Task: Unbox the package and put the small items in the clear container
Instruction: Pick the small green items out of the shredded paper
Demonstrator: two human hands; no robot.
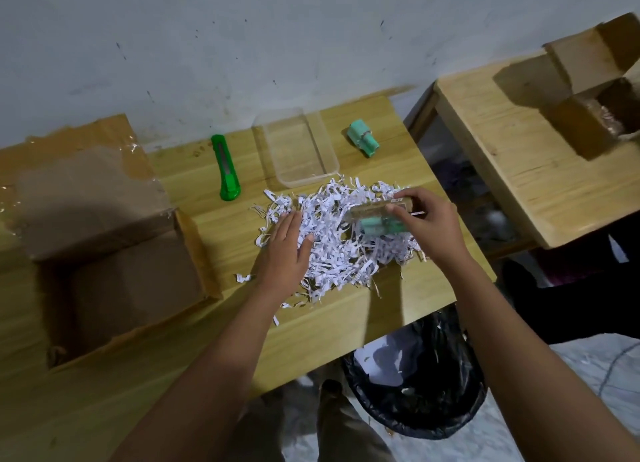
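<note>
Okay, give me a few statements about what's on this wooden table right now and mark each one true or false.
1. The clear plastic container has small items in it. False: it looks empty.
2. The right hand holds a small packaged mint-green item above the pile of shredded white paper. True.
3. The green utility knife lies to the right of the clear container. False: it lies to its left.
4. The left hand rests open on the edge of the shredded paper. True.
5. The large open cardboard box on the left is full of shredded paper. False: its visible inside looks bare.
</note>
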